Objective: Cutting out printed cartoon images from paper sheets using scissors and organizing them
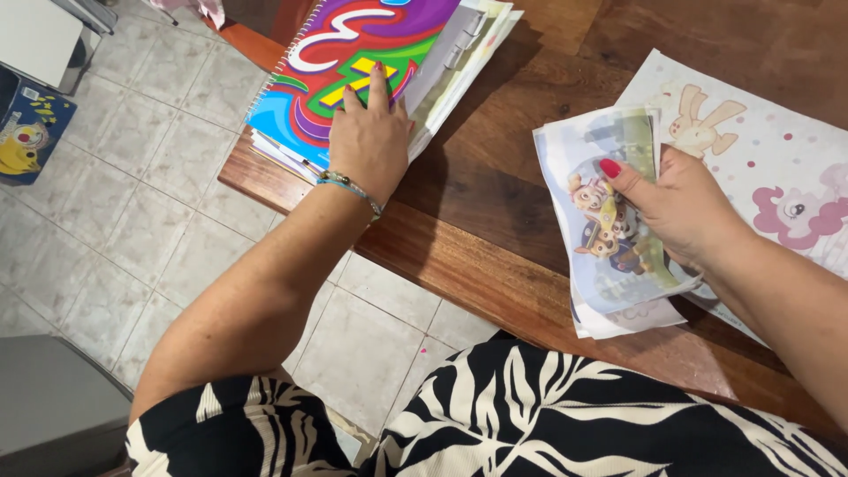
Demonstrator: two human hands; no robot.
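Keep the left hand [369, 141] flat on the spiral notebook [353, 62] while the right hand [676, 208], its grip apparently pinching the cartoon sheets [609, 238], lifts them squarely off the bench [495, 212].

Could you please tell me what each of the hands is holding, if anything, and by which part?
The right hand grips a stack of cartoon-printed sheets by its right edge. The left hand holds nothing; it rests flat on the colourful spiral notebook.
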